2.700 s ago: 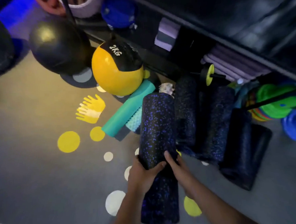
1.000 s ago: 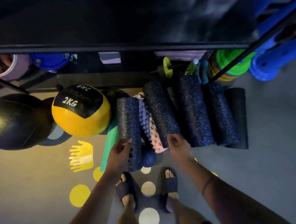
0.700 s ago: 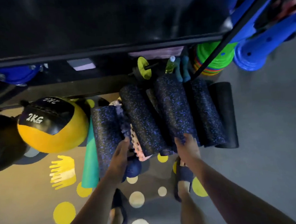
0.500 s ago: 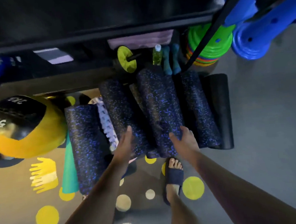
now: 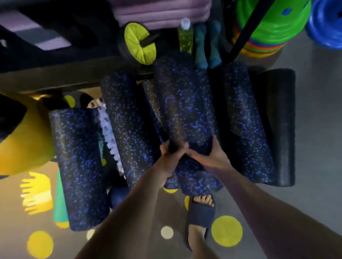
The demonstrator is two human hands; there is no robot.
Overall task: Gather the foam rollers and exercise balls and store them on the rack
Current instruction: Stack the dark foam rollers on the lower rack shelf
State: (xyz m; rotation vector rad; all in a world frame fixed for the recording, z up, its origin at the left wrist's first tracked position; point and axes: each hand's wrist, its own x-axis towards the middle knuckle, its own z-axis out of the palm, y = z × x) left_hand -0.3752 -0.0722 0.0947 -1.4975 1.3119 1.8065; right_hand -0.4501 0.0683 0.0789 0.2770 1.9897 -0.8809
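Your left hand [image 5: 171, 158] and right hand [image 5: 211, 156] both grip the speckled roller [image 5: 184, 104] at its near end, the roller stretching toward twelve o'clock.

Left edge cuts off the medicine ball [image 5: 21, 148]

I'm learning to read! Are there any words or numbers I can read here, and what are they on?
White print on the black patch of the yellow ball: cut off at the picture's edge and blurred, not readable.
On the bottle: no label text can be made out.
On the foam rollers: no text.
So nothing here can be read.
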